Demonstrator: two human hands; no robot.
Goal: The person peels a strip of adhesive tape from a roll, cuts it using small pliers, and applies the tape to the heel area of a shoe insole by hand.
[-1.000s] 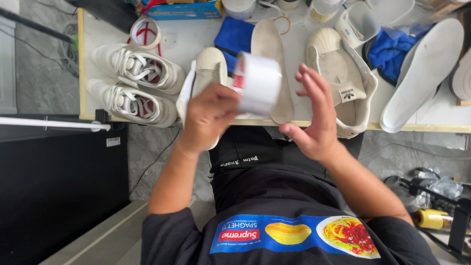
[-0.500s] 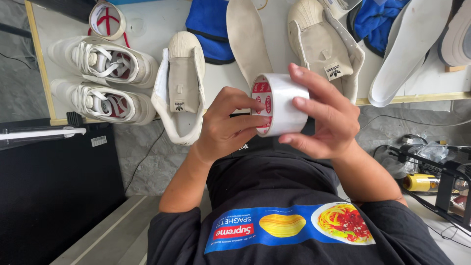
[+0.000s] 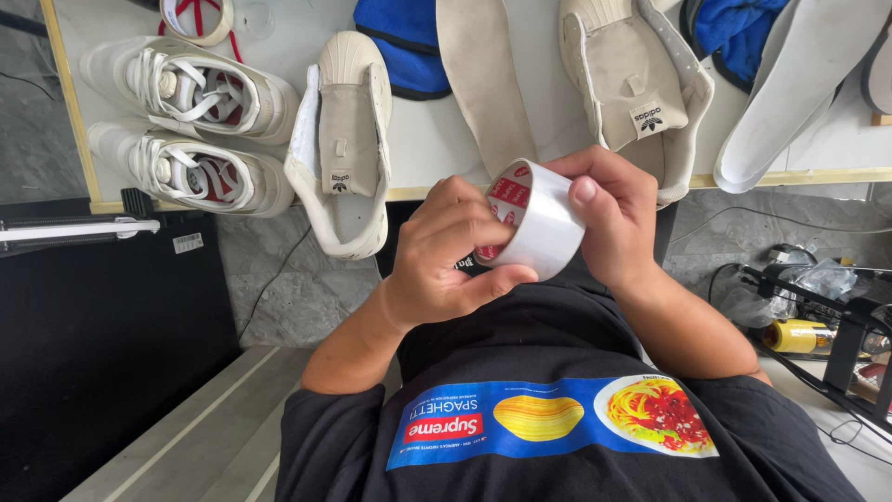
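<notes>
Both my hands hold a white roll of tape (image 3: 537,228) in front of my chest, just below the table's front edge. My left hand (image 3: 444,256) grips it from the left, fingers over the red-printed core and thumb underneath. My right hand (image 3: 615,212) wraps the right side, its thumb pressed on the outer white surface. A white shoe with its tongue folded open (image 3: 342,139) lies on the white table (image 3: 427,139), close above my left hand, heel hanging over the edge.
Two laced white sneakers (image 3: 190,125) lie at the table's left. A loose insole (image 3: 483,79), another opened shoe (image 3: 636,84), blue cloth (image 3: 400,42) and a white sole (image 3: 799,84) lie further back. A black cabinet (image 3: 102,344) stands left, a rack with a yellow bottle (image 3: 801,335) right.
The tape roll has come down from over the table toward my chest. My right hand, open beside it a second ago, has closed on the roll.
</notes>
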